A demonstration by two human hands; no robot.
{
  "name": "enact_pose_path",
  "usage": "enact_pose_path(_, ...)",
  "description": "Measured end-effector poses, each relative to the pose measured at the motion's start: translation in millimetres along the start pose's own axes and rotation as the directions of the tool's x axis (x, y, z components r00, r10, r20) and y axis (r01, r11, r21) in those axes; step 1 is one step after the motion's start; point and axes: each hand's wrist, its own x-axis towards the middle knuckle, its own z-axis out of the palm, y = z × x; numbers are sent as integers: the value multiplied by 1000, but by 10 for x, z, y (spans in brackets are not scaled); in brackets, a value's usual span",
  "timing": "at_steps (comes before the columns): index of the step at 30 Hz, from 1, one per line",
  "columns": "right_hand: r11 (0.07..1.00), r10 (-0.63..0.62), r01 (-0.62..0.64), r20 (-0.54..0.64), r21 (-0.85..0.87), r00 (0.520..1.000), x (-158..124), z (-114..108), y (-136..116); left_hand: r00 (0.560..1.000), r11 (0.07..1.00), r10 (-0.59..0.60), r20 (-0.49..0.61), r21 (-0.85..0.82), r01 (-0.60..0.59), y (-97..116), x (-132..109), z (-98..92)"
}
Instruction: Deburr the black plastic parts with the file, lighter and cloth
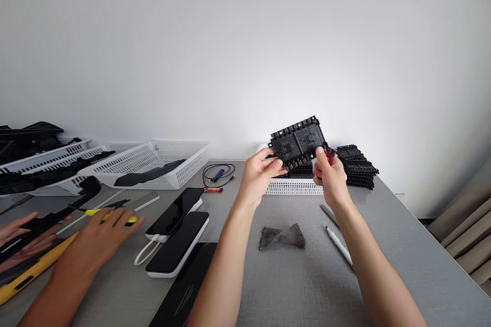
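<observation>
A black rectangular plastic part [298, 143] with toothed long edges is raised and tilted above a white basket [293, 187]. My left hand [260, 172] pinches its lower left corner between thumb and fingers. At its lower right corner, the thumb of my right hand [330, 173] presses on the part, with the fingers curled. Something small and red [330, 155] shows by the right fingers; what it is cannot be made out. More black parts fill the basket behind my hands, and a stack of similar black parts [355, 166] lies at its right.
A crumpled grey cloth [283, 237] and a white pen [339, 245] lie on the grey table [291, 291]. Phones [178, 242] lie left of my left arm, near a coiled cable [218, 173]. Farther left, a co-worker's hand [103, 232] holds a yellow tool; white baskets [184, 176] stand behind.
</observation>
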Motion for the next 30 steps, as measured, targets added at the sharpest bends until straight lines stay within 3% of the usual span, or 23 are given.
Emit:
enact_pose_path(5, 999, 4, -4, -11, 54, 1000, 40, -32, 32, 995, 993, -54, 79, 105, 46, 36, -28, -22)
enact_pose_path(12, 972, -144, 130, -59, -194, 988, 121, -180, 26, 986, 971, -25, 163, 237, -14, -20, -11, -42)
enact_pose_path(20, 959, -172, 168, 0, -227, 985, 112, -154, 56, 965, 966, -64, 256, 257, -4, -37, -9, -21)
enact_pose_path(24, 946, -159, 150, -8, -287, 987, 62, -116, 12, 982, 957, -68, 176, 289, 14, -75, 11, -49)
enact_pose_path(28, 915, -236, 191, -86, -356, 968, -81, -75, -160, 994, 949, -33, 101, 315, 0, -92, 16, -57)
enact_pose_path(30, 956, -100, 92, -12, -279, 995, -146, -61, -236, 992, 951, -6, 129, 308, -34, -78, 12, -46)
